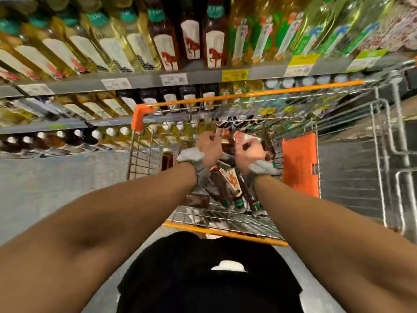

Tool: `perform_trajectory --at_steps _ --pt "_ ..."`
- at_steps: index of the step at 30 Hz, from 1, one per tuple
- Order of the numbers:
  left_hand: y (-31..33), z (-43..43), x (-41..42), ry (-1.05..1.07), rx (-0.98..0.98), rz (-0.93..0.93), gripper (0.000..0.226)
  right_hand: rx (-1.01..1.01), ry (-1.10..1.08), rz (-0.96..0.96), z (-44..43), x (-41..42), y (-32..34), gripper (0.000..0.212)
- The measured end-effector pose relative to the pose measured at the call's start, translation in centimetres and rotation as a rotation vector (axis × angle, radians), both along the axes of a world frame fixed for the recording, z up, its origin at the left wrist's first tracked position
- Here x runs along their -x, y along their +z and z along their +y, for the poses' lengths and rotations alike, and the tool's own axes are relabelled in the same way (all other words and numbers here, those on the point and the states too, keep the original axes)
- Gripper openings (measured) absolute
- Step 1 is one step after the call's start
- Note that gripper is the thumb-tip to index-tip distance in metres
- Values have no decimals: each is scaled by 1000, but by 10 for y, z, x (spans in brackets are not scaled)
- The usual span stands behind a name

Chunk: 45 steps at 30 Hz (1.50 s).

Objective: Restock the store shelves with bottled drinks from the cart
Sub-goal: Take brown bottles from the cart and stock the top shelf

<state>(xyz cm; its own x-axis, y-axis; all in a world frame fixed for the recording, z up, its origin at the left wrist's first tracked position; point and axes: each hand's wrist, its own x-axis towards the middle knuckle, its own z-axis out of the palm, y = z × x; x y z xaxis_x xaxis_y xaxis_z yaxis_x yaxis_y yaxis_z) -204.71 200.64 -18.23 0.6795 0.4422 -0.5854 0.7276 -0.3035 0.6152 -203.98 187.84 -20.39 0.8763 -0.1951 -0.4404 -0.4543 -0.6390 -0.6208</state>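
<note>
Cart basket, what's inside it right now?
Dark brown bottles with green caps lie in the cart. The left hand and right hand reach in; what lies under them is hidden.

Cart (pixel 225 233) open on top, wire walls round.
Entry from 6 o'clock over the near rim; bottles (pixel 222 184) crowd its floor, orange flap (pixel 300 166) stands at 3 o'clock, shelves (pixel 203 76) close off 12 o'clock.

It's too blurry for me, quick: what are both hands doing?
Left hand: curled inside the cart, grip cannot be told.
Right hand: curled round a white-labelled bottle.
</note>
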Motion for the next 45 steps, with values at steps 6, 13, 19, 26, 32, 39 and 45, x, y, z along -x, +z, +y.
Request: perform_trajectory --at_steps 6,13,19,26,32,39,45 --pt "-48 -10 16 35 -20 102 32 -44 74 66 -5 6 -44 21" --pt "-99 -28 31 104 49 181 32 46 204 205 -29 15 -93 25" --pt "-136 -39 34 207 71 216 31 83 260 276 -38 16 -137 41" --pt "-191 -25 36 300 60 314 35 98 426 364 -11 14 -185 60" --pt "-226 -2 26 197 -350 454 40 121 494 369 11 21 -207 70" --pt "-252 13 19 46 -455 400 63 297 625 386 28 27 -231 75" --pt "-281 11 13 64 -603 447 90 310 602 418 29 26 -246 71"
